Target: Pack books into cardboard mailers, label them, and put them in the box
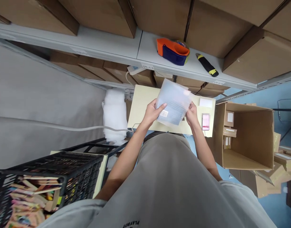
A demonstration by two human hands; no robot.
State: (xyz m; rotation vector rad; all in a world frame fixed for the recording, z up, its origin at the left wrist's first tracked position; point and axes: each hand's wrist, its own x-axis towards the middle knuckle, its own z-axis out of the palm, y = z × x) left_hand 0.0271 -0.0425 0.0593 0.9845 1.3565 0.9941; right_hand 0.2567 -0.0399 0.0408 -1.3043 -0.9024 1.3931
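A flat, pale blue item in a translucent milky sleeve (pixel 175 101) is held tilted above the cream-coloured table (pixel 143 104). It carries a small white label near its lower left corner and lines of faint print. My left hand (pixel 151 114) grips the left edge, with the thumb lying across the front. At the opposite edge, the fingers of my right hand (pixel 191 114) are closed on the sleeve. A phone with a lit pink screen (pixel 206 122) lies on the table to the right of my right hand, below a white paper slip (pixel 206 103).
An orange and blue tape dispenser (pixel 173 52) and a black and yellow utility knife (pixel 207 65) rest on the shelf (pixel 107 44) above. At right stands an open carton (pixel 250 136) with small boxes inside. White foam wrap (pixel 114 115) and a black crate (pixel 81 177) are at left.
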